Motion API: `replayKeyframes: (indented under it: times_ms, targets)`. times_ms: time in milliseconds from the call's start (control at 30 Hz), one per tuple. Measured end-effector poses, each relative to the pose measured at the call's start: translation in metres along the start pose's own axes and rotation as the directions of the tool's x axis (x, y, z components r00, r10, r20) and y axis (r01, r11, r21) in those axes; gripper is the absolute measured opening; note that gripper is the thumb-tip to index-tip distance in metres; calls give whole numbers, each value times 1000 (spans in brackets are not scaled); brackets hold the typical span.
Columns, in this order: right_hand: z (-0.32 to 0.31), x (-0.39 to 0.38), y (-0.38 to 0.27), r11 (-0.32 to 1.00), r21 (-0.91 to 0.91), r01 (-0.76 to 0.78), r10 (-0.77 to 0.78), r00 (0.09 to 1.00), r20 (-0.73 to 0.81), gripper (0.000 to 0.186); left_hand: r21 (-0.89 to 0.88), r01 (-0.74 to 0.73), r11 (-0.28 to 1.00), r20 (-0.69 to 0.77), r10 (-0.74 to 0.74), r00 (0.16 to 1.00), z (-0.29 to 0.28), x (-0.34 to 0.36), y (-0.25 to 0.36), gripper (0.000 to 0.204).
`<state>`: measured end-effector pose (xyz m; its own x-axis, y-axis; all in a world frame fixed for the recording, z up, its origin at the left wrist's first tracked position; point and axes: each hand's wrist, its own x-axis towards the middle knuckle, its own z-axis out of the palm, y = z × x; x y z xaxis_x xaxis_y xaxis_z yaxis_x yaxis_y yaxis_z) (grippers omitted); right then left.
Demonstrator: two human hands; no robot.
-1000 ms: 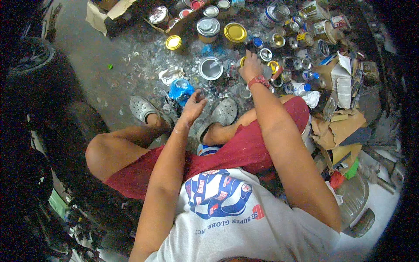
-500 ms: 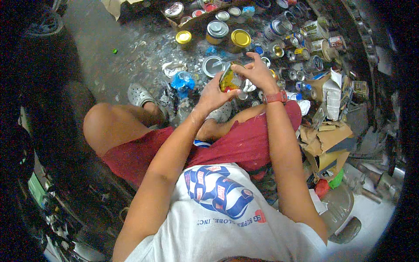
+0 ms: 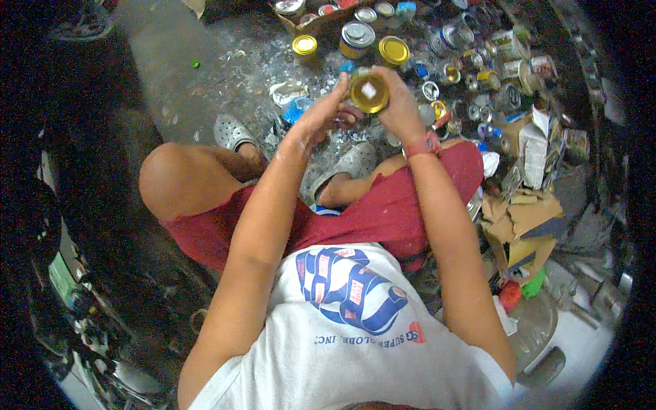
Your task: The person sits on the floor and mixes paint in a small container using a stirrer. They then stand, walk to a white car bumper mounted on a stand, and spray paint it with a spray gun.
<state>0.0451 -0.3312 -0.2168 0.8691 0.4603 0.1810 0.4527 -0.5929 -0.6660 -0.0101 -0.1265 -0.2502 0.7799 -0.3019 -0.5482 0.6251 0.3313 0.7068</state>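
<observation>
A small paint can [image 3: 370,91] is held up over the floor, its round gold end facing me with a small white sticker on it. My right hand [image 3: 400,106] is closed around the can's right side, and its fingertips are mostly hidden behind it. On the other side, my left hand [image 3: 328,113] has its thumb raised and its fingers spread. That hand lies right beside the can's left edge; whether the thumb touches it I cannot tell. Beyond the can stand a gold-lidded can [image 3: 393,50] and a larger grey-lidded can [image 3: 357,39].
A small yellow-lidded can [image 3: 305,46] stands farther left. Several cans and jars crowd the right side, near torn cardboard [image 3: 523,225]. Crumpled blue plastic [image 3: 298,109] lies beyond my left forearm. A cardboard tray [image 3: 307,27] of cans sits at the far edge. My clogs [image 3: 355,164] rest on the paint-stained floor.
The can has turned from showing its yellow and red side to showing its gold end. My left hand has loosened from it, while my right hand has wrapped around it. The view has shifted slightly.
</observation>
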Motion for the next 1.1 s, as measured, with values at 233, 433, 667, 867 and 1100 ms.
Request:
replayKeyframes:
  times_ms: [233,433,667,867,1100]
  targets:
    - [-4,22,28,988,105,-116,129,983,-131,91,819,-505,273,151,746,649,-1,11,46,87]
    - [-16,26,0,976,144,-161,170,984,-53,80,825,-498,267,299,542,786,2,30,94,69]
    - [2,33,24,961,50,-271,265,959,99,74,889,-453,62,355,530,770,-1,42,94,73]
    - [-3,24,19,987,105,-125,134,987,-88,76,850,-502,-159,481,622,618,-3,45,91,80]
    - [-12,18,1,963,105,-249,253,967,-31,79,839,-532,-112,472,634,612,22,23,100,58]
